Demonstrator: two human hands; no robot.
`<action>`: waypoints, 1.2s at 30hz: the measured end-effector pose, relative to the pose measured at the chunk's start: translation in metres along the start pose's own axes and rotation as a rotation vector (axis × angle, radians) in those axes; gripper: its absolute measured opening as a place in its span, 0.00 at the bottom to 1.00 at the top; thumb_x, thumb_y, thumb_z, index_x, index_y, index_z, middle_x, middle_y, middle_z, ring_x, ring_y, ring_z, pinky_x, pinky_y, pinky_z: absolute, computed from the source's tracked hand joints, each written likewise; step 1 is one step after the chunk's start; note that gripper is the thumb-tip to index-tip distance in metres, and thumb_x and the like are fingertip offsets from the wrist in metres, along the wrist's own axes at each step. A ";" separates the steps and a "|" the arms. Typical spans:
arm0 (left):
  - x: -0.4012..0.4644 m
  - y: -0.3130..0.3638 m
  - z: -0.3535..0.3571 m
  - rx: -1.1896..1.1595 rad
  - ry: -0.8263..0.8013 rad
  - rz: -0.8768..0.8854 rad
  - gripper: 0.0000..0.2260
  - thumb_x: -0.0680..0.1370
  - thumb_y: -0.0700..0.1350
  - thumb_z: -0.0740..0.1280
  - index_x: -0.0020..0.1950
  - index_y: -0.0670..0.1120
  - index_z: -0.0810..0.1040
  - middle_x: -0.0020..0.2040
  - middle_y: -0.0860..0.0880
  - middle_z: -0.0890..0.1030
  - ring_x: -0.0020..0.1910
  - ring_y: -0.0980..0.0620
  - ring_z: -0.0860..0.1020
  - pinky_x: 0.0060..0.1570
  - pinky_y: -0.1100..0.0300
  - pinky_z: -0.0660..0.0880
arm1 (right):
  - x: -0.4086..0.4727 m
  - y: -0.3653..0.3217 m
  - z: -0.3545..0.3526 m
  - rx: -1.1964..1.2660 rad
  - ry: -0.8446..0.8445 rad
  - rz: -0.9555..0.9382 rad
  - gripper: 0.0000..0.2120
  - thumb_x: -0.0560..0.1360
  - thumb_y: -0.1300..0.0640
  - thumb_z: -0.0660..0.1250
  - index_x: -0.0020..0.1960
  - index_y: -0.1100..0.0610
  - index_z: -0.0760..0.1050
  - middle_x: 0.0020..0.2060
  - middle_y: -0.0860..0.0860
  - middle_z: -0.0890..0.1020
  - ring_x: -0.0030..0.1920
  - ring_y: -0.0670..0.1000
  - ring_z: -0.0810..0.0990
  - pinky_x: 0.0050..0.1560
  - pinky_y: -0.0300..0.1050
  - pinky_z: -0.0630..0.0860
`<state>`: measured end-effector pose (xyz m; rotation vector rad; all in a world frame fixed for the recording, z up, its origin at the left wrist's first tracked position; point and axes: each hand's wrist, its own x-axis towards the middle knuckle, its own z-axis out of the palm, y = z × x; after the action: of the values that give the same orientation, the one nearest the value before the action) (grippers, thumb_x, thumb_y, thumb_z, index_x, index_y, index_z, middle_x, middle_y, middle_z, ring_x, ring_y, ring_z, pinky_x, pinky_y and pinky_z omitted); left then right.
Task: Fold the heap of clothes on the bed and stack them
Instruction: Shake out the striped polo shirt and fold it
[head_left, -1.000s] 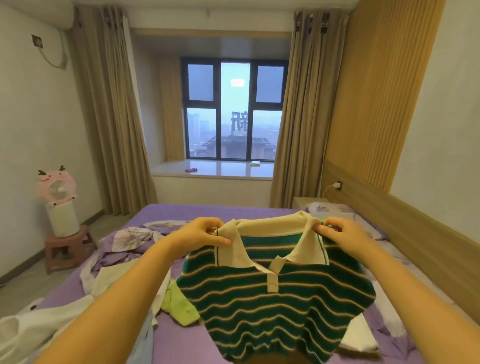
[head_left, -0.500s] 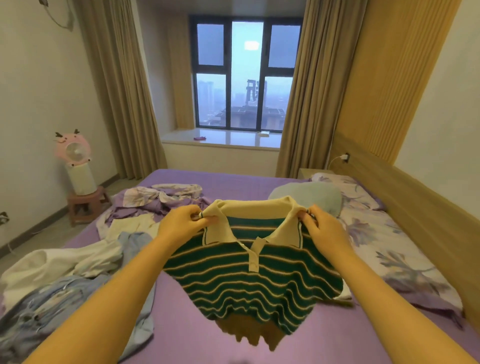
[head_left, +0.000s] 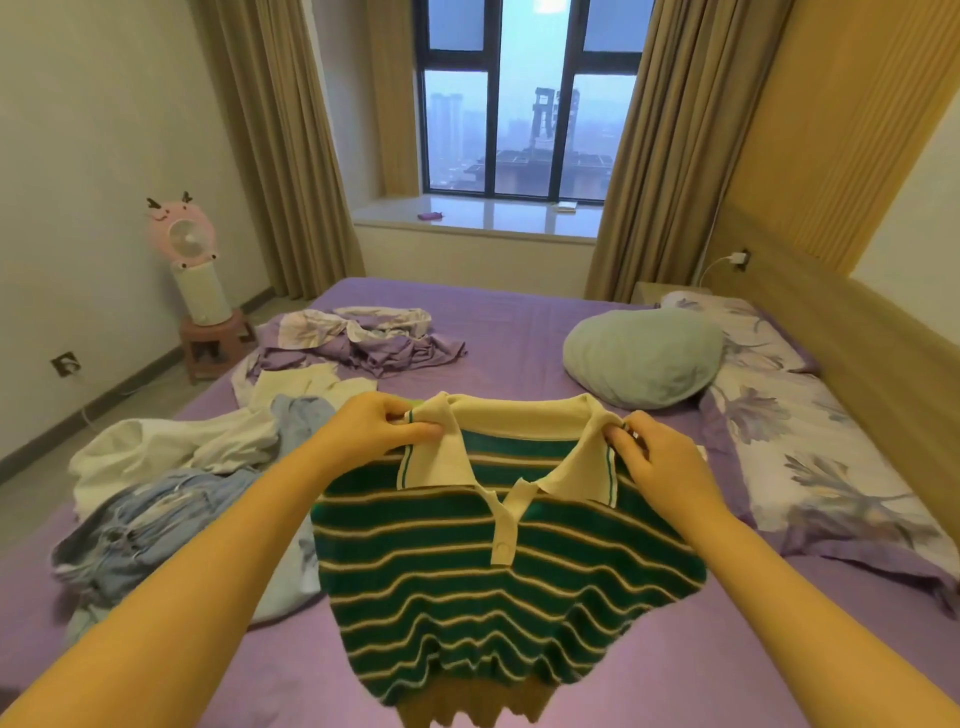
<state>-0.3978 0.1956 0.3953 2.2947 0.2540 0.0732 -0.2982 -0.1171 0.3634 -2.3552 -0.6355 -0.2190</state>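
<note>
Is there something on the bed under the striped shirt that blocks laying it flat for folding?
Nothing visible does. Both hands, left and right, hold the striped shirt over bare purple sheet. The heap of clothes lies to the left, the green pillow farther back.

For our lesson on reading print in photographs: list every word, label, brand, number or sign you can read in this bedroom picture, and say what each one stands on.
None can be read.
Striped polo shirt: no label or print shows.
Pink fan: a cartoon face, no lettering.
Buildings outside the window: too hazy to show any sign.
Small items on the windowsill: too small to tell.
</note>
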 end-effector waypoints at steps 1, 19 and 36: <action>0.007 -0.002 -0.001 0.006 -0.006 -0.005 0.06 0.73 0.52 0.72 0.39 0.53 0.79 0.30 0.52 0.75 0.30 0.57 0.71 0.30 0.69 0.67 | 0.005 0.001 0.004 0.007 0.002 0.004 0.11 0.79 0.47 0.59 0.45 0.53 0.74 0.35 0.47 0.78 0.36 0.46 0.77 0.35 0.38 0.72; 0.188 -0.215 0.155 0.150 -0.225 -0.309 0.06 0.77 0.42 0.65 0.40 0.45 0.76 0.34 0.50 0.75 0.32 0.55 0.70 0.32 0.63 0.66 | 0.081 0.126 0.255 -0.059 -0.310 0.469 0.12 0.79 0.49 0.60 0.39 0.53 0.69 0.30 0.47 0.71 0.32 0.47 0.70 0.29 0.44 0.62; 0.331 -0.307 0.245 0.412 -0.154 -0.146 0.10 0.80 0.53 0.61 0.57 0.52 0.78 0.51 0.51 0.80 0.50 0.48 0.78 0.38 0.56 0.71 | 0.154 0.238 0.348 -0.623 -0.460 0.311 0.16 0.82 0.46 0.45 0.55 0.55 0.67 0.37 0.51 0.78 0.32 0.55 0.72 0.28 0.44 0.62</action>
<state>-0.0899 0.2863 -0.0059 2.6642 0.3849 -0.2518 -0.0510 0.0151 0.0137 -3.1056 -0.4312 0.3236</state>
